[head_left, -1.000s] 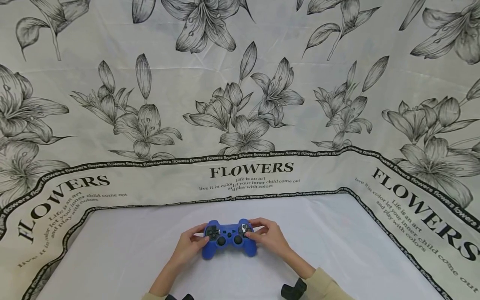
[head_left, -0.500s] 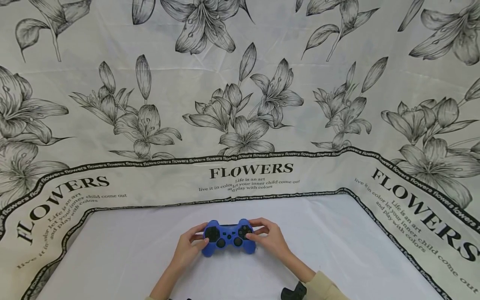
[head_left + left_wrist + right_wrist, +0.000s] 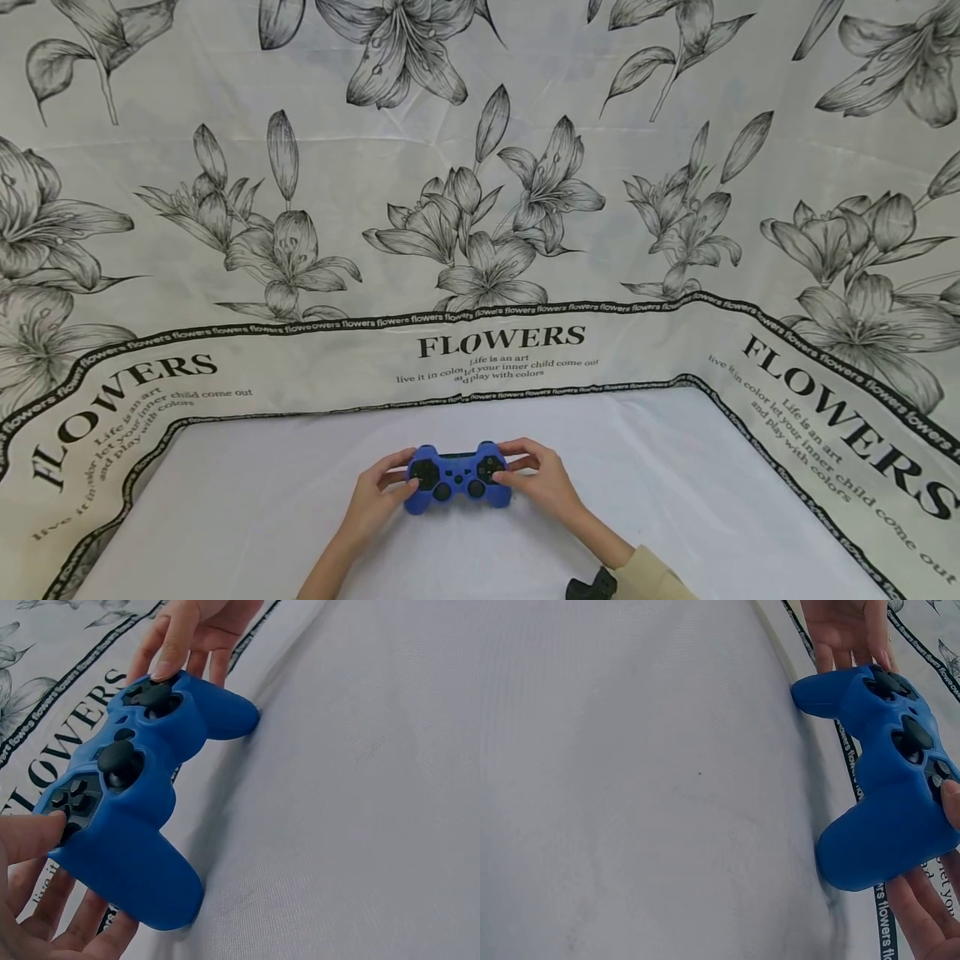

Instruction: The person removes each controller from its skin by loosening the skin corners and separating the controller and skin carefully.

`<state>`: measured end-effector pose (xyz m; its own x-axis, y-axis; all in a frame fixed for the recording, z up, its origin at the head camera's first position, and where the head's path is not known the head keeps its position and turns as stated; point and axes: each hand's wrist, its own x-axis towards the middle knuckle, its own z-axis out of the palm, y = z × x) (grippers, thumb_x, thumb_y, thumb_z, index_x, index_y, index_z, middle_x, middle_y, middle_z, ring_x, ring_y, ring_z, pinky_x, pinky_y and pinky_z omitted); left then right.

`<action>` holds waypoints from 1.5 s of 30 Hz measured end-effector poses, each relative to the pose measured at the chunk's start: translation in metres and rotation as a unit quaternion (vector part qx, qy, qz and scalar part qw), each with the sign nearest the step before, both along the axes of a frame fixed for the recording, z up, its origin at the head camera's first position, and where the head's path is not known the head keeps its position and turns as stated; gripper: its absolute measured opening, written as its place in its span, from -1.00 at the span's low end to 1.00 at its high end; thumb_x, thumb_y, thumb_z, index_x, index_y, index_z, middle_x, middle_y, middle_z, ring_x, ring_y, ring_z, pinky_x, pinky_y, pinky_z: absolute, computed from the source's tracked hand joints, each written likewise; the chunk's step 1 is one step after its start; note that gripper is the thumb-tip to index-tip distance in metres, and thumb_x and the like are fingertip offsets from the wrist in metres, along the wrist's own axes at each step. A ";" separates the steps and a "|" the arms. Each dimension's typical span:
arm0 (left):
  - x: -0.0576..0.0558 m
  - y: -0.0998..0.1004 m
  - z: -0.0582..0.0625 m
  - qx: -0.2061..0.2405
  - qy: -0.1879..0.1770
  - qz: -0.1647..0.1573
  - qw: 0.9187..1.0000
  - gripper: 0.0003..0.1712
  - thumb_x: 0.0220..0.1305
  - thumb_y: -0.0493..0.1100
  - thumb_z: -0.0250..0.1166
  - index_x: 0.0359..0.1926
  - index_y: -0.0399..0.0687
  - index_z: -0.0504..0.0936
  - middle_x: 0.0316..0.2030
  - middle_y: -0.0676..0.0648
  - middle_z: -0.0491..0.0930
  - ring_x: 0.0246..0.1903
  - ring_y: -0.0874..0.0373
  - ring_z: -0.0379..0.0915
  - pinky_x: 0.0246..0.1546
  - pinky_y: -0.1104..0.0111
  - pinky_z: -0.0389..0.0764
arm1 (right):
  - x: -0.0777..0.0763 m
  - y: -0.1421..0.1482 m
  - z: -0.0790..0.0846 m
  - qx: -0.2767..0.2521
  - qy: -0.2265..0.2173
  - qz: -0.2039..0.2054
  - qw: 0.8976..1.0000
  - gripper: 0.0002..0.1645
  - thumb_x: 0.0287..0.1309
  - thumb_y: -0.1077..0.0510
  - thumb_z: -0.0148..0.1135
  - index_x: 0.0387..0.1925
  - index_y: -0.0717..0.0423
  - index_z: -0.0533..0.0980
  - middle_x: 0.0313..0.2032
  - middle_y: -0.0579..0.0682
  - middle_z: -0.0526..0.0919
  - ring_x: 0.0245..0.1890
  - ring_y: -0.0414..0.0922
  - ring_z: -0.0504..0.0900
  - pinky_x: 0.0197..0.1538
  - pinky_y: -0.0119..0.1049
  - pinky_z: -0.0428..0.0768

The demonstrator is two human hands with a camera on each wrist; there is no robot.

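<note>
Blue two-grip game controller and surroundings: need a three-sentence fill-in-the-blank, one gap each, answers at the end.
1. The blue two-grip game controller has ____ round black thumbsticks.
2. The left hand rests its ____ on the controller's button side.
3. The large black capitals on the white fabric border spell ____.

Missing words: two; thumb; FLOWERS.

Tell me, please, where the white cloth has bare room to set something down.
The white cloth is bare from the left hand to the flowered curtain on the left, and from the right hand to the curtain on the right. It is crowded in the middle, where both hands hold the blue controller.
</note>
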<state>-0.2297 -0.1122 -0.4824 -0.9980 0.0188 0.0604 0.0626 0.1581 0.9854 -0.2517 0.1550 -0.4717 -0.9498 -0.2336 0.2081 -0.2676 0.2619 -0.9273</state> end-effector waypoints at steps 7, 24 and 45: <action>0.000 0.003 0.001 -0.022 0.000 -0.007 1.000 -0.40 0.21 -0.15 0.35 0.24 -0.25 0.44 0.06 -0.23 0.52 -0.04 -0.01 0.54 -0.14 0.38 0.60 | 0.002 0.004 0.001 0.007 -0.003 0.029 1.000 -0.49 -0.03 0.20 0.46 0.01 0.19 0.52 0.02 0.25 0.58 -0.18 0.00 0.68 -0.22 -0.42 0.63; 0.001 0.008 0.003 -0.042 0.007 -0.020 0.999 -0.39 0.19 -0.19 0.35 0.20 -0.42 0.44 0.06 -0.32 0.57 0.03 -0.08 0.52 0.05 0.20 0.58 | -0.002 0.004 0.000 0.013 0.021 0.023 0.999 -0.53 -0.06 0.21 0.48 -0.07 0.21 0.53 -0.06 0.25 0.60 -0.23 -0.13 0.67 -0.28 -0.41 0.65; -0.006 0.011 0.000 -0.062 0.000 -0.016 0.998 -0.30 0.16 -0.14 0.39 0.25 -0.37 0.39 0.17 -0.36 0.47 0.17 -0.19 0.43 0.17 0.09 0.49 | -0.009 0.009 0.004 0.035 0.032 0.056 0.997 -0.53 0.00 0.18 0.44 -0.04 0.21 0.50 -0.06 0.21 0.61 -0.17 -0.09 0.66 -0.13 -0.34 0.66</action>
<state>-0.2358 -0.1012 -0.4821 -0.9968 0.0580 0.0551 0.0691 0.2773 0.9583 -0.2605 0.1641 -0.4681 -0.9021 -0.3542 0.2464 -0.3566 0.2904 -0.8880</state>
